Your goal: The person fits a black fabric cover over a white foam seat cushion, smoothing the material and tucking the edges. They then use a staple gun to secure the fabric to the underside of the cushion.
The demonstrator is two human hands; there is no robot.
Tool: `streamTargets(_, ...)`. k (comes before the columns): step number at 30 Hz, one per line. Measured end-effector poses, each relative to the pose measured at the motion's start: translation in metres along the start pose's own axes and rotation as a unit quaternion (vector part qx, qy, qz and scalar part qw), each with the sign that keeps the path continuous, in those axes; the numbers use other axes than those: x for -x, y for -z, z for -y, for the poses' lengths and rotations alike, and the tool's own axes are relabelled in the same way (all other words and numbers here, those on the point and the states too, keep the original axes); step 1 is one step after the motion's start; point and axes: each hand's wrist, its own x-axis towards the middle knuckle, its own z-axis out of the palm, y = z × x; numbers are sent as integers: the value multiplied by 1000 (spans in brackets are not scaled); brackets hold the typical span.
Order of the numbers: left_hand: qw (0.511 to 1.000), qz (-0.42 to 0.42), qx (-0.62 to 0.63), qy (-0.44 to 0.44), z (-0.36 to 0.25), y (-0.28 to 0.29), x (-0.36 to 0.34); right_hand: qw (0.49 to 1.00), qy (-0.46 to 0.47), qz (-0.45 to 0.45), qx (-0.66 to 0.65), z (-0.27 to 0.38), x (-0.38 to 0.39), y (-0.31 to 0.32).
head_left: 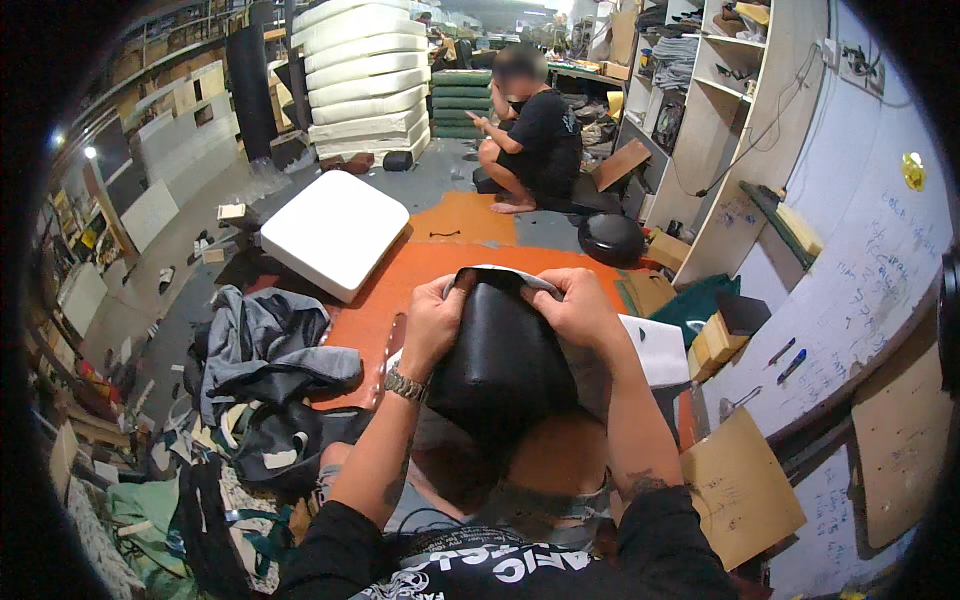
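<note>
A black leather-look cover (500,345) with a grey fabric backing hangs over my lap. My left hand (436,318) grips its upper edge on the left, thumb inside, with the fingers curled round the rim. On the opposite side my right hand (578,308) pinches the same edge, where the grey backing folds over. Between the two hands the edge is stretched apart, so part of the inside shows dark. Whether something is inside the cover cannot be made out.
A thick white foam cushion (335,228) lies on the orange mat (450,262). Grey and black fabric (265,350) is heaped at left. Ahead, another person (545,135) squats near a round black cushion (611,240). Cardboard (742,490) leans at right, below shelves (725,80). Foam slabs (365,80) are stacked behind.
</note>
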Motion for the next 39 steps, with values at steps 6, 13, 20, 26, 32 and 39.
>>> streamTargets(6,999,30,-18,-12,-10,-42,2,986,-63,-4,-157,-2,18,11)
streamTargets(13,992,89,-83,-8,-16,-28,67,992,-84,-42,-90,12,88,-6)
streamTargets(20,992,49,-70,-89,10,22,190,999,-27,2,-47,46,184,-76)
streamTargets(26,940,73,-117,-311,-6,67,271,1000,-4,23,-14,52,193,-92)
streamTargets(32,968,112,-109,-199,7,63,288,998,-24,64,-18,53,191,-83)
streamTargets(39,966,190,-124,-123,-5,56,284,998,-18,47,-35,48,194,-80)
